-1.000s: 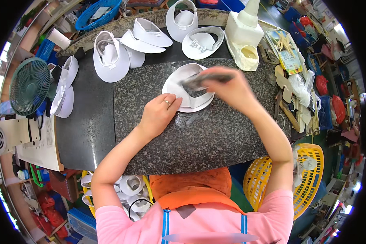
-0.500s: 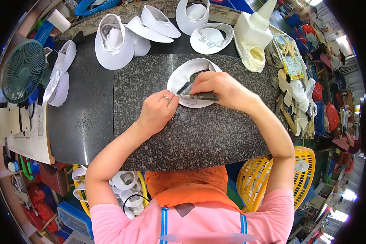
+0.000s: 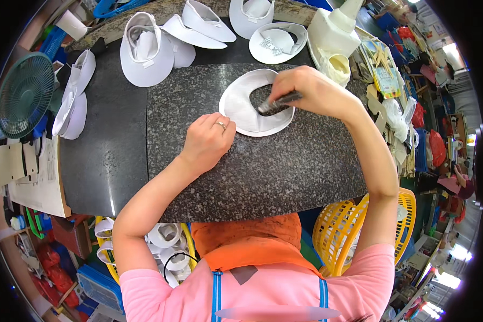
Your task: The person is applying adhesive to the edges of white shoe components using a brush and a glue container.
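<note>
A white curved visor piece (image 3: 240, 107) lies on the speckled stone slab in front of me, a seam running across its broad part. Its left edge is held by my left hand (image 3: 210, 137), whose fingers, one with a ring, are bent together at the rim. My right hand (image 3: 314, 91) is closed around a small dark brush (image 3: 279, 102) with a metallic-looking part; motion blurs it. The brush is over the opening of the visor piece, close to its inner edge. Whether it touches the piece I cannot tell.
Several finished-looking white visors (image 3: 147, 51) stand along the back of the speckled slab (image 3: 241, 172). A white spouted container (image 3: 332, 35) is at the back right. Yellow baskets (image 3: 335, 236) flank my lap. A green fan (image 3: 27, 94) is at far left.
My right hand with the brush has moved right and farther back, from the visor piece's broad left part to its opening. My left hand stays at the left edge.
</note>
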Tool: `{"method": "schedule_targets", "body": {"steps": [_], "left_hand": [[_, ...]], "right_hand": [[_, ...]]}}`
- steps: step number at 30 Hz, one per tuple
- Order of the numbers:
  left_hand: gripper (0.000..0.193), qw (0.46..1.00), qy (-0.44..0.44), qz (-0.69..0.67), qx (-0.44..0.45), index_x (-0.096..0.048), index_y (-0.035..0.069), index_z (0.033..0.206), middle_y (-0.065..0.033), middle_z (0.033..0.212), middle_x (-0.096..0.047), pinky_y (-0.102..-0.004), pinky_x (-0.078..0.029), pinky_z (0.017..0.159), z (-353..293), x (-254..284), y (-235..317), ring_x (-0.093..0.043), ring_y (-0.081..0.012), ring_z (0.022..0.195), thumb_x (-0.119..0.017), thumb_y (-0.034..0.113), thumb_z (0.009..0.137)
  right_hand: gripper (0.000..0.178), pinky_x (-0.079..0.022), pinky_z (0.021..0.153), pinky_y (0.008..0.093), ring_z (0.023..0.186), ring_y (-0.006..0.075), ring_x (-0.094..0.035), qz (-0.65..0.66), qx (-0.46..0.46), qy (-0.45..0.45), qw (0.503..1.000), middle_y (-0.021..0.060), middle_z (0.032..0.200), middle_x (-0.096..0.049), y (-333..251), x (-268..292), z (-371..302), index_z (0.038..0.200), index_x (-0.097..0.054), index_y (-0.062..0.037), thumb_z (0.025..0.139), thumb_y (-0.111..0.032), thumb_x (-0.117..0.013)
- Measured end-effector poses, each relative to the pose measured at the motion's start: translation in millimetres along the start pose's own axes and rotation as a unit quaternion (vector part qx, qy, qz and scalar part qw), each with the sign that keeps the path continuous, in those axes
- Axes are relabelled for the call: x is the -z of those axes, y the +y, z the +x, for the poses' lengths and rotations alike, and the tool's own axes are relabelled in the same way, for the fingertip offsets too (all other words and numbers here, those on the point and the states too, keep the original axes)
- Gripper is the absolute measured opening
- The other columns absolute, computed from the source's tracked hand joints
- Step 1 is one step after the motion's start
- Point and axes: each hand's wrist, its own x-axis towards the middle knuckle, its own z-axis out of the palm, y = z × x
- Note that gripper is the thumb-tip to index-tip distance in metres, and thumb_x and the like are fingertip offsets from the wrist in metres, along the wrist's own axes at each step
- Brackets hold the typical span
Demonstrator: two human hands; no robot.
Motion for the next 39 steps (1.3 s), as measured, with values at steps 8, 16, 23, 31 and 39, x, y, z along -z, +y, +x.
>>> {"method": "schedule_targets", "body": {"steps": [8, 16, 23, 31, 39], "left_hand": [[0.015, 0.999, 0.030, 0.003, -0.014, -0.059, 0.003, 0.083, -0.0068, 0.083, -0.060, -0.0355, -0.052, 0.076, 6, -1, 1, -0.062, -0.0254, 0.090, -0.060, 0.004, 0.068], [0.011, 0.998, 0.053, 0.018, -0.031, -0.055, 0.002, 0.073, -0.0098, 0.078, -0.055, -0.0354, -0.051, 0.081, 4, -5, 1, -0.060, -0.0257, 0.092, -0.058, 0.005, 0.064], [0.009, 0.987, 0.113, -0.097, 0.061, -0.059, 0.005, 0.084, -0.0078, 0.086, -0.062, -0.0357, -0.053, 0.074, 25, 15, 4, -0.063, -0.0266, 0.086, -0.063, 0.000, 0.077], [0.011, 0.859, 0.074, -0.340, 0.376, -0.059, 0.001, 0.099, -0.0044, 0.084, -0.065, -0.0235, -0.047, 0.067, 8, 68, 10, -0.061, -0.0106, 0.071, -0.056, 0.003, 0.088], [0.019, 0.787, 0.105, -0.450, 0.409, -0.059, -0.003, 0.107, -0.0027, 0.092, -0.065, -0.0205, -0.045, 0.072, 20, 64, 14, -0.057, -0.0053, 0.081, -0.056, 0.003, 0.090]], "right_hand": [[0.032, -0.048, 0.077, 0.0392, 0.087, 0.0330, -0.061, -0.097, -0.047, -0.009, 0.994, 0.0144, 0.086, -0.062, -18, 0, -12, 0.087, -0.067, 0.0015, 0.055, 0.006, -0.064], [0.026, -0.050, 0.075, 0.0393, 0.085, 0.0308, -0.061, -0.083, -0.009, 0.009, 0.996, 0.0124, 0.084, -0.063, -18, -28, -16, 0.086, -0.068, 0.0000, 0.062, 0.005, -0.063], [0.019, -0.049, 0.067, 0.0275, 0.072, 0.0159, -0.062, 0.121, -0.117, 0.453, 0.875, 0.0057, 0.082, -0.067, -41, -10, -37, 0.097, -0.066, 0.0000, 0.083, -0.013, -0.066], [0.016, -0.044, 0.055, 0.0213, 0.064, 0.0065, -0.056, 0.268, -0.175, 0.483, 0.815, 0.0009, 0.079, -0.063, -55, -41, -86, 0.097, -0.066, -0.0009, 0.081, -0.001, -0.065], [0.034, -0.051, 0.072, 0.0368, 0.084, 0.0313, -0.062, -0.024, -0.014, 0.283, 0.959, 0.0113, 0.093, -0.061, -17, -76, -28, 0.101, -0.063, -0.0030, 0.068, 0.007, -0.066]]}}
